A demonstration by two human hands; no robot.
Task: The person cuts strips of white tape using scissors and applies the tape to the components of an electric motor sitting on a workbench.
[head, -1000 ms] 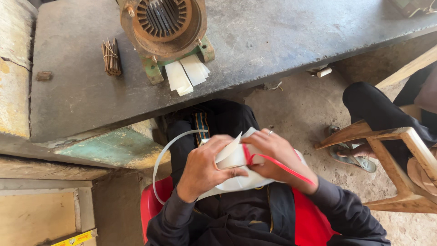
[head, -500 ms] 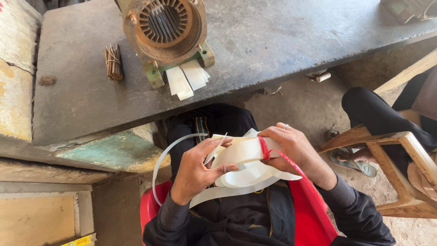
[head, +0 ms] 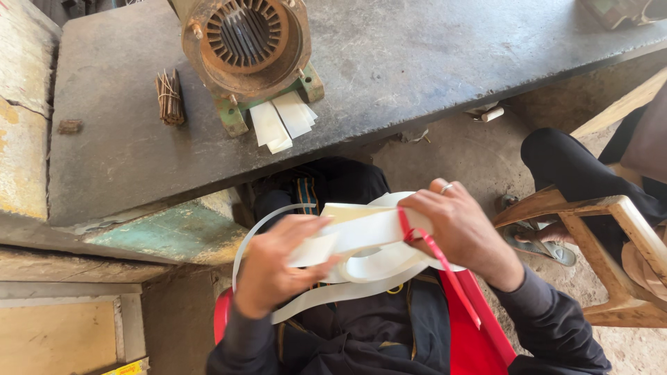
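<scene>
Near the bottom of the view, over the person's lap, both hands grip a long white paper strip (head: 361,232) that curls into loops between them. The left hand (head: 274,267) pinches one flat end of the strip between thumb and fingers, closed on it. The right hand (head: 458,229), with a ring on one finger, is clamped on the other part of the strip together with a thin red strip (head: 445,267) that trails down and to the right across the lap. The two hands are a little apart, joined by the paper. A looser loop of the white strip hangs to the left and below the hands.

Farther off, on the grey desk (head: 417,62), stands a rusty motor housing (head: 246,45) with slotted inner teeth, on a green base. Touching its near side lies a small stack of white paper pieces (head: 285,119). To its left lies a bundle of thin brown sticks (head: 169,97). At the right edge, another person's dark-trousered leg (head: 577,170) rests beside a wooden chair (head: 611,229).
</scene>
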